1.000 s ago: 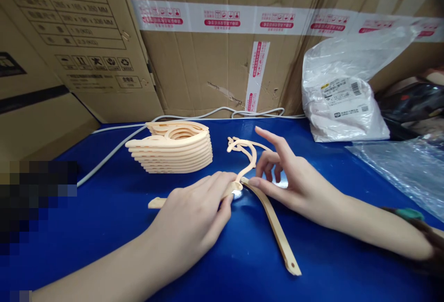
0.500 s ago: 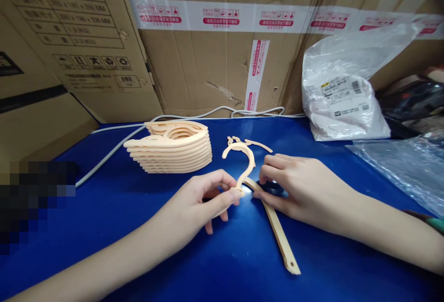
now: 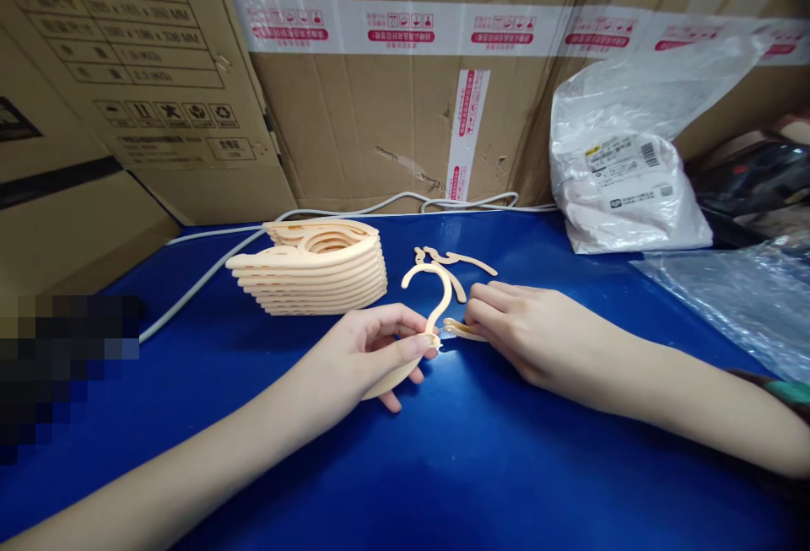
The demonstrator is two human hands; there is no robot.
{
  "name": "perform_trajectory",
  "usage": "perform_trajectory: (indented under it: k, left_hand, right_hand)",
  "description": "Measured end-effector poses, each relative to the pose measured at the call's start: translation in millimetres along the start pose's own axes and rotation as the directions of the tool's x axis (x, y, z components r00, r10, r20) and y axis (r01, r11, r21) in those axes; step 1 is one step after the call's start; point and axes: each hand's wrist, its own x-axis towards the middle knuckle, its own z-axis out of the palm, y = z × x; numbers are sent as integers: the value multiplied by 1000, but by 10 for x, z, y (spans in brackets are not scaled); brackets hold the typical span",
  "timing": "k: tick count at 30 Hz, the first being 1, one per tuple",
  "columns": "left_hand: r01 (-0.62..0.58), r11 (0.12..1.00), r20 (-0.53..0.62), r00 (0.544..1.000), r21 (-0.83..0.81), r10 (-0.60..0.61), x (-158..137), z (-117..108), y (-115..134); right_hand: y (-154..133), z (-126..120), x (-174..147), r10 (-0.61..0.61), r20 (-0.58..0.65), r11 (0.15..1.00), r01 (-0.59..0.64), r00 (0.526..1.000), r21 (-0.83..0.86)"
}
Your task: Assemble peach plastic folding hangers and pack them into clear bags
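Left hand point(image 3: 370, 348) pinched the hook piece point(image 3: 448, 294) at its base, mid-scene; right hand point(image 3: 528, 327) gripped a pale strip point(image 3: 463, 330) just right, mostly hidden behind its closed fingers. Loose parts point(image 3: 474, 261) lay just beyond, hanger stack point(image 3: 316, 281) far left. Cardboard point(image 3: 360, 121) walled off the far side, white bag point(image 3: 633, 197) far right.

Beige hooked piece point(image 3: 448, 294) in left hand point(image 3: 364, 350)

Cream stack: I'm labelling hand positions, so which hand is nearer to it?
Left. The left hand is just in front of the stack, near its right end; the right hand is farther off to the right.
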Motion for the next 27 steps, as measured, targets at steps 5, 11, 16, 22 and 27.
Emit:
perform_trajectory:
  k: [5,11,16,22,27]
  left_hand:
    - [-7,1000,5,1000,-7,7,-7,11,45]
    - [-4,1000,-16,1000,-27,3,-11,18,21]
    - [12,1000,-40,999,-23,-13,-11,20,34]
    - [24,999,-56,998,-25,-25,-35,36,79]
    - [53,998,-85,995,-26,-55,-42,35,113]
  right_hand:
    - [-6,-29,7,-11,11,994,10,1000,105]
    - [-10,-38,3,-2,9,949,-1,1000,315]
    - [-8,-11,16,11,-52,937,8,999,349]
    - [-2,6,-12,-46,-159,962,87,986,257]
    - [5,44,-7,-72,-172,969,110,982,219]
